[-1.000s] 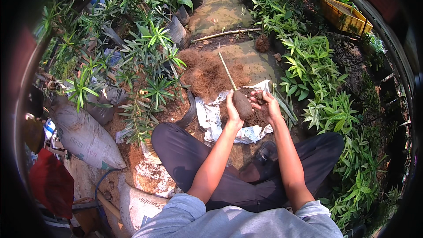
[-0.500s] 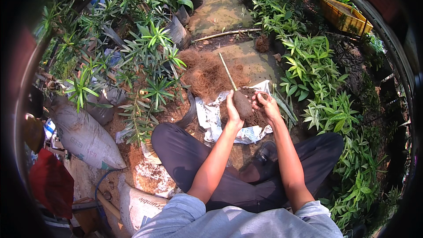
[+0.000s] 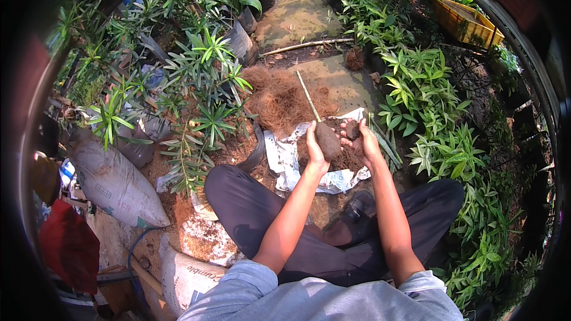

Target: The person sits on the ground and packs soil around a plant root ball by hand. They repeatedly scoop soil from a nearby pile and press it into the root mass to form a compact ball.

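Left hand (image 3: 316, 152) with grip on one soil ball (image 3: 328, 142) with one stem (image 3: 308, 96), right hand (image 3: 369, 144) on one dark clump (image 3: 353, 129)

Left fingers (image 3: 311, 135): mostly hidden behind the brown soil ball (image 3: 329, 142), whose underside I cannot see. Dark clod (image 3: 353, 129) at the right fingers (image 3: 366, 135): too small for me to read. Below both, grey shirt (image 3: 333, 300) cut off by lower edge.

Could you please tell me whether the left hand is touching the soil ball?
Touching: the head view shows the left hand against the left side of the soil ball.
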{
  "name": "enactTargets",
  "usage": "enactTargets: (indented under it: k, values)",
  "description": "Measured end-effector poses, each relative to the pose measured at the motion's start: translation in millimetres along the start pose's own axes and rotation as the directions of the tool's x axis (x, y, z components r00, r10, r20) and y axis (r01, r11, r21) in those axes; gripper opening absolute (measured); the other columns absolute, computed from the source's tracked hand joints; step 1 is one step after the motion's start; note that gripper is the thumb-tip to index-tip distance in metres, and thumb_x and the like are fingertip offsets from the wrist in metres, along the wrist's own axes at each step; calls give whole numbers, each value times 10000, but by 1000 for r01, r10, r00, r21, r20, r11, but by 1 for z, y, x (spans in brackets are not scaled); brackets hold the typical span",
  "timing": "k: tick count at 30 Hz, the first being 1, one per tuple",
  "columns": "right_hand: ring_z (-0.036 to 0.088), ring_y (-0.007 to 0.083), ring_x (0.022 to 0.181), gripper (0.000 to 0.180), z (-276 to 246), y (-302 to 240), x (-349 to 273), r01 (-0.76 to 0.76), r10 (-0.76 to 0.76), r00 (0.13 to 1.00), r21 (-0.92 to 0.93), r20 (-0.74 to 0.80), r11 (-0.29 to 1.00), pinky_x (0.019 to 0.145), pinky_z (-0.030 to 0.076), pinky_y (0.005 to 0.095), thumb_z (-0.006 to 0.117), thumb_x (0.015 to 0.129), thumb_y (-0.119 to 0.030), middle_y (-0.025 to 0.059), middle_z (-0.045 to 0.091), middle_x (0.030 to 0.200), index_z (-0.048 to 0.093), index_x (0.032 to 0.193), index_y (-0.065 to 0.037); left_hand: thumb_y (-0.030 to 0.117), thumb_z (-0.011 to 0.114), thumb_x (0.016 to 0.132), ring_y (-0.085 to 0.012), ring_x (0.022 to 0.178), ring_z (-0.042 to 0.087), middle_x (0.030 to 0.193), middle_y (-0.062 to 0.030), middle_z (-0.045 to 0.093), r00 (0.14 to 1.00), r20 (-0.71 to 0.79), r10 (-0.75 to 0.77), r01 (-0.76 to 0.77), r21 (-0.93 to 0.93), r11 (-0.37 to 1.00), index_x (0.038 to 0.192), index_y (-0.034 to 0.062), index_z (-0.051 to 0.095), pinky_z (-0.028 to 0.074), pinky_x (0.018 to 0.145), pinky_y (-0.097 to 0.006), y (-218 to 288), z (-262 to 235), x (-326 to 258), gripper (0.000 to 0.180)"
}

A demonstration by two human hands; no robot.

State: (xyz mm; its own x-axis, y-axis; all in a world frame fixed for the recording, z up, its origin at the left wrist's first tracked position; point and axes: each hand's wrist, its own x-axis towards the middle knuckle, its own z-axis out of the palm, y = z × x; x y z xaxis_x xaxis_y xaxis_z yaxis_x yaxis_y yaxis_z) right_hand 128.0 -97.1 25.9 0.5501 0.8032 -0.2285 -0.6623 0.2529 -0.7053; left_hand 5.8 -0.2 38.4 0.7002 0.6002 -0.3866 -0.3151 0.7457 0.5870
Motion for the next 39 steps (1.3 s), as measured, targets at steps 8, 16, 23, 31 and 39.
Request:
enactTargets:
  k: [8,16,23,31,39]
  values:
    - [648,207,809,331,-29,22,12,21,-93,981,-383,-170,923,736,569,338,455,1057,-270,155,656,960,560,1177,21,639,435,919,-257,650,670,757,-102,644,1000,17,10,-10,-1,1000,959,47,598,544,589,-383,-1,-1,1,615]
    - [682,229,940,282,-6,12,4,-5,-5,994,-99,-106,995,830,610,345,462,1041,-155,181,645,1141,526,1259,13,677,358,925,-266,670,673,782,-118,656,1000,-5,-5,5,1,1000,1010,41,589,545,600,-393,-4,-5,6,682]
    - [684,221,943,281,-23,14,8,-43,0,979,-207,-202,977,841,614,335,459,1027,-96,179,641,1135,520,1282,7,808,141,875,-315,740,681,893,-161,674,992,-122,-42,37,-42,998,1144,29,574,551,636,-429,-7,-7,7,931]
    - [660,253,983,304,-7,4,3,69,-79,993,-118,-84,991,879,593,368,480,987,12,178,621,1102,474,1291,16,795,243,883,-277,798,675,922,-127,666,1000,8,-24,25,-78,997,1159,56,586,547,659,-422,1,-4,2,861]
    - [673,295,977,342,-13,5,4,-23,-4,990,-194,-142,981,869,602,407,489,964,56,210,620,1130,438,1302,41,539,452,992,-235,733,667,880,-87,650,997,71,3,-4,10,1000,1142,76,591,547,628,-396,0,-1,1,506]
